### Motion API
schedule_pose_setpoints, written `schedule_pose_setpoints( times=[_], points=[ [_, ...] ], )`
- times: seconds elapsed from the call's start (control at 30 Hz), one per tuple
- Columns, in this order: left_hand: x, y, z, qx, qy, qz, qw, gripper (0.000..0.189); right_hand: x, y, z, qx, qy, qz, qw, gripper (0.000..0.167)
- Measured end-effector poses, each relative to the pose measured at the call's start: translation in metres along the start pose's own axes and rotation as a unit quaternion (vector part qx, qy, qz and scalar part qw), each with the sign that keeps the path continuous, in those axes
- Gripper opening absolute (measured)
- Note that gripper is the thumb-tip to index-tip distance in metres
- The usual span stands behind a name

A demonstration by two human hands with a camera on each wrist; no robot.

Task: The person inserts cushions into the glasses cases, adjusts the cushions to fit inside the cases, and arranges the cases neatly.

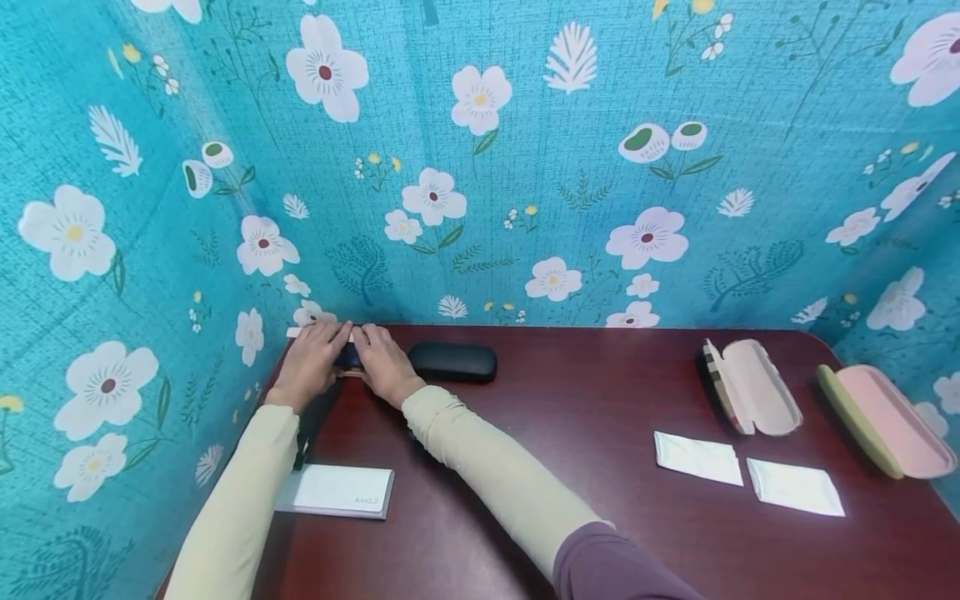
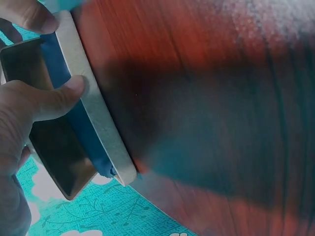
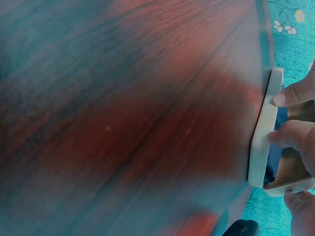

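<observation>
At the table's far left corner, both hands grip an open glasses case (image 2: 101, 120) with a pale rim and a dark interior. A blue cloth (image 2: 88, 137) lies along the inside of that rim. My left hand (image 1: 311, 358) holds the left part, its thumb pressing the cloth and rim. Close beside it, my right hand (image 1: 386, 362) holds the right part, with a thumb at the rim and a finger at the end wall in the right wrist view. From the head, the hands cover most of the case. A closed black glasses case (image 1: 453, 362) lies just right of the right hand.
A white flat case (image 1: 337, 490) lies by the left forearm. On the right are two open glasses cases with pale pink linings, one plaid-sided (image 1: 757, 387) and one green (image 1: 888, 421). Two folded white cloths (image 1: 697, 457) (image 1: 795, 487) lie before them. A flowered curtain (image 1: 525, 167) borders the table.
</observation>
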State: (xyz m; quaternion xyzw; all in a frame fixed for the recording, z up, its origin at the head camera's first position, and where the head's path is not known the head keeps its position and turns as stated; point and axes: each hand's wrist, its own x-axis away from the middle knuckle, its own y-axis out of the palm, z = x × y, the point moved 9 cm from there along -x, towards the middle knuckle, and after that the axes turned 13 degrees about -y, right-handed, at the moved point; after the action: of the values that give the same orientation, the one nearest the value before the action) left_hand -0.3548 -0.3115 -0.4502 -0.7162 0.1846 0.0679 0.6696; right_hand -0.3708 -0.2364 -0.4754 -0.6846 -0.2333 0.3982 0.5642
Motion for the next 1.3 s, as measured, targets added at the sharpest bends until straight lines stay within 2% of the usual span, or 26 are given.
schedule_pose_setpoints(
  times=[0.1, 0.27, 0.53, 0.77, 1.0, 1.13, 1.23, 1.3],
  points=[
    [0.000, -0.004, 0.002, 0.010, -0.003, 0.004, 0.9999, 0.078, 0.000, -0.001, -0.001, 0.007, -0.007, 0.006, 0.9999, 0.068],
    [-0.001, -0.006, 0.003, 0.018, -0.011, -0.010, 0.9997, 0.075, 0.001, -0.003, -0.003, 0.019, -0.016, 0.012, 0.9996, 0.060],
    [0.001, -0.008, 0.003, 0.011, 0.001, -0.017, 0.9998, 0.069, 0.002, -0.005, -0.005, 0.055, -0.013, 0.029, 0.9979, 0.042],
    [0.004, -0.006, 0.000, 0.011, -0.014, -0.035, 0.9992, 0.065, 0.003, -0.002, -0.009, 0.040, -0.017, 0.019, 0.9989, 0.043],
    [0.001, -0.010, 0.003, 0.016, -0.020, -0.041, 0.9988, 0.057, 0.003, -0.005, -0.007, 0.041, -0.020, 0.022, 0.9987, 0.039],
    [0.005, -0.005, 0.001, 0.031, -0.036, -0.084, 0.9953, 0.045, 0.005, -0.003, -0.008, 0.040, -0.023, 0.007, 0.9989, 0.032],
    [0.010, 0.003, -0.005, 0.054, -0.060, -0.128, 0.9885, 0.038, 0.008, 0.000, -0.010, 0.021, -0.025, -0.015, 0.9994, 0.032],
    [0.011, 0.005, -0.008, 0.066, -0.073, -0.140, 0.9853, 0.038, 0.008, -0.002, -0.011, 0.004, -0.026, -0.023, 0.9994, 0.033]
  ],
)
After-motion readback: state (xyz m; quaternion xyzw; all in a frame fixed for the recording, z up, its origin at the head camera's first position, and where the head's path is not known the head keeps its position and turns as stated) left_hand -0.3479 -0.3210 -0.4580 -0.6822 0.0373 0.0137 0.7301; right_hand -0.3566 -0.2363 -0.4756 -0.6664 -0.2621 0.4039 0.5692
